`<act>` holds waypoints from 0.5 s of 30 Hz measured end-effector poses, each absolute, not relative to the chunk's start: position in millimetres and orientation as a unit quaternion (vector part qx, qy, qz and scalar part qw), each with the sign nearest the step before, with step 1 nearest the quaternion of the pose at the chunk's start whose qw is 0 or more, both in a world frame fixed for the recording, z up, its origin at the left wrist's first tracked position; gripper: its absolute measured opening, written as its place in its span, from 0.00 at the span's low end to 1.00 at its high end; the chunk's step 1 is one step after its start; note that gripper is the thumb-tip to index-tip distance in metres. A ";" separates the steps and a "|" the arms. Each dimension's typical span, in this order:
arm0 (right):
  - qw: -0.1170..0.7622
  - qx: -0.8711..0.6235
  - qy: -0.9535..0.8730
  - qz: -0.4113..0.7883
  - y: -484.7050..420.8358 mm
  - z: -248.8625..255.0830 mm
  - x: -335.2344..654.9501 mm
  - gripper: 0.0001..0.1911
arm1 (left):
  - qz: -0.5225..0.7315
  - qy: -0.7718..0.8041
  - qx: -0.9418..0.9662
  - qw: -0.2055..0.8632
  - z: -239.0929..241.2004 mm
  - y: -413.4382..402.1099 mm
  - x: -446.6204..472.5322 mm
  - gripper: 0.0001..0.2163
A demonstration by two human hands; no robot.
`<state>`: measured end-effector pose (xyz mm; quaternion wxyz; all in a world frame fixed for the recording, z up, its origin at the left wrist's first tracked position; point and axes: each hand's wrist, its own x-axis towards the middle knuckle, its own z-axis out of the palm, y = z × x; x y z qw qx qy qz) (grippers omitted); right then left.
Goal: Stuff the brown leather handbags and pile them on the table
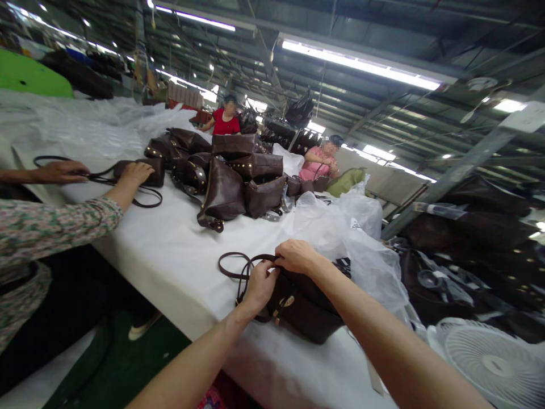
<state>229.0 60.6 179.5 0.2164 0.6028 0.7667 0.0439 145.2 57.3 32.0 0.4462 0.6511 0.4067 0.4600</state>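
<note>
A dark brown leather handbag (pixel 313 318) lies on the white-covered table in front of me, a small oval emblem on its side. My left hand (pixel 260 284) pinches the bag's thin brown strap (pixel 232 254) near the top edge. Close against it, my right hand (pixel 294 255) is closed on the same strap, with its fingertips partly hidden. The strap's free part loops out to the left over the tabletop. Behind my right forearm, part of the bag is out of sight.
Beyond my hands is a pile of brown handbags (pixel 225 190). Clear plastic wrapping (pixel 366 250) lies to the right, near a white fan (pixel 494 363). On the left, a co-worker's hands (pixel 136 170) handle a small brown bag. Two more people are farther back.
</note>
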 end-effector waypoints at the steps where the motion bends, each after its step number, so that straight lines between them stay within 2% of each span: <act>1: 0.213 0.603 0.768 0.041 60.3 180.2 230.6 0.15 | 0.477 0.404 0.632 0.459 32.1 58.8 148.5 0.07; 6: 0.188 0.592 0.783 0.017 60.1 184.0 238.4 0.24 | 0.513 0.394 0.623 0.440 32.0 58.5 147.6 0.07; 11: 0.167 0.589 0.790 0.017 57.7 183.8 238.1 0.21 | 0.489 0.380 0.633 0.464 39.2 59.4 127.5 0.06; 15: 0.139 0.575 0.806 0.009 53.8 179.0 235.1 0.17 | 0.491 0.366 0.587 0.530 44.9 63.0 114.2 0.05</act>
